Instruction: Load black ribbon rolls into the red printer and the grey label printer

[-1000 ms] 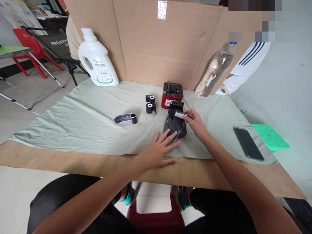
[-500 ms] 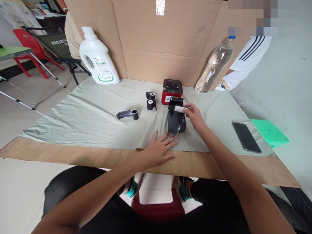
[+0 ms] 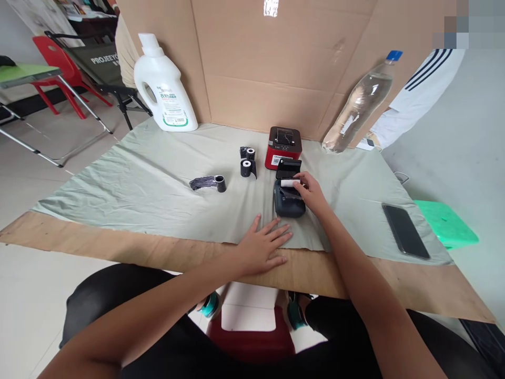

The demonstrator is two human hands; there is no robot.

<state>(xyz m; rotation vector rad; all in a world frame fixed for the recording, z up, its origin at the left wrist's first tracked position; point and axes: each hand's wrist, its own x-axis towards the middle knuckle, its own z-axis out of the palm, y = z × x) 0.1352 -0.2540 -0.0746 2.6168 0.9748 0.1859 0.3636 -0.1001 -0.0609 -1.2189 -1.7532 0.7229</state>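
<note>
My right hand point(image 3: 313, 193) pinches the end of a small white paper roll point(image 3: 289, 183) at the opening of a dark portable printer point(image 3: 291, 205). Behind the roll, the printer's black lid point(image 3: 289, 168) stands raised. How deep the roll sits inside I cannot tell. My left hand point(image 3: 260, 245) lies flat with spread fingers across the cloth and the wooden edge, just in front of the printer, holding nothing. Left of the printer are a black roll with a white core point(image 3: 245, 168), a similar roll point(image 3: 250, 153) behind it, and an unrolled dark strip on a roll point(image 3: 220, 183).
A red printer point(image 3: 283, 150) stands directly behind the dark one. A white detergent jug point(image 3: 165, 89) and a clear water bottle point(image 3: 361, 102) lean at the cardboard wall point(image 3: 252, 63). A phone point(image 3: 405, 230) lies at right. A person's white sleeve point(image 3: 430, 89) shows beyond the cardboard.
My right hand has brought the roll down into the printer's opening; the dark strip that hung over the printer's front no longer covers it. My left hand stays flat. The view has shifted slightly.
</note>
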